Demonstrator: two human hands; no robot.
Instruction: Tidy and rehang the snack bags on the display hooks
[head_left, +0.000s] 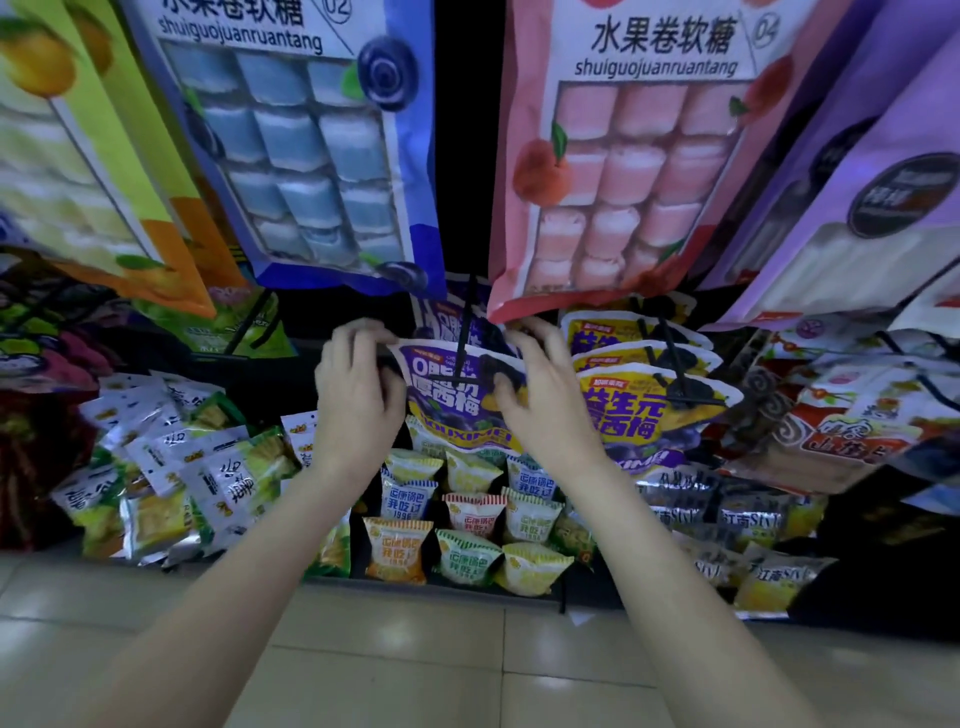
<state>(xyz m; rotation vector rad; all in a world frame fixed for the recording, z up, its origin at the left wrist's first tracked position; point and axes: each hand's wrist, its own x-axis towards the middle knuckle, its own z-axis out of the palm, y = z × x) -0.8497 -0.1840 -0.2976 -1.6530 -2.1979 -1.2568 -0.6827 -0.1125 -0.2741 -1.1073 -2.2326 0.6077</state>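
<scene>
We held the purple prune bag (457, 415) by its top corners, left hand (358, 400) and right hand (540, 400) both pinching, and judged its hole should meet the black hook (464, 338) squarely.

Counts, head view:
- hands: 2, left hand (358, 400) and right hand (545, 395), both on 1 purple prune bag (457, 410).
- purple prune bags on the middle hook (465, 332): 2 visible, the held one plus 1 behind it (441, 317).
- same kind on the neighbouring hook (675, 364): 3 stacked (639, 410).
- big fruit-roll candy bags, top row: 1 blue (311, 156), 1 pink (634, 166).
- yellow-orange bag, far left (78, 156): at least 1.
- purple bags, far right (857, 208): 2.
- small rice-crust packs in the bottom bin (467, 519): about 10 showing; the silver packs on either side are too jumbled to count.
</scene>
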